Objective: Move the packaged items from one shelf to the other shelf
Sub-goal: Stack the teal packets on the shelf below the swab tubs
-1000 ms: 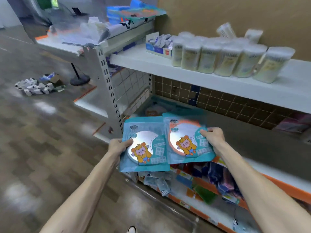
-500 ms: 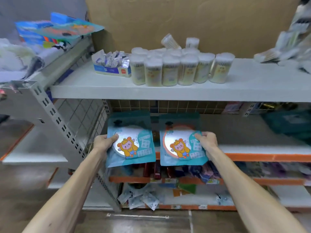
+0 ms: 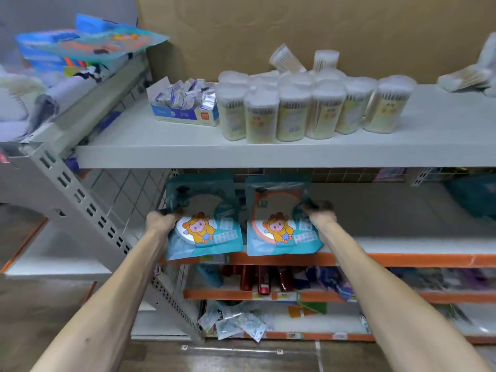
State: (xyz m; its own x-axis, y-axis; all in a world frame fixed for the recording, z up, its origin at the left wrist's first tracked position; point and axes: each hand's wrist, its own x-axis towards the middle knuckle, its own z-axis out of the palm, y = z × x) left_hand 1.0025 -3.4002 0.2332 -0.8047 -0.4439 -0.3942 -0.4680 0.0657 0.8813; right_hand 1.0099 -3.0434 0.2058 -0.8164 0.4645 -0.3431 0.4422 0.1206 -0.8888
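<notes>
Two flat teal plastic packets, each printed with a cartoon figure in an orange hood, are held side by side without touching at the mouth of the white middle shelf [image 3: 402, 247] with an orange front edge. The left hand [image 3: 161, 221] grips the left packet [image 3: 206, 237] by its outer edge. The right hand [image 3: 320, 214] seems to grip the right packet [image 3: 281, 232] likewise, its fingertips dark and blurred. Clear tubs of cotton swabs [image 3: 295, 114] stand on the white upper shelf [image 3: 268, 154] before a brown cardboard wall [image 3: 295, 28]. Brown flooring [image 3: 241, 358] lies below.
</notes>
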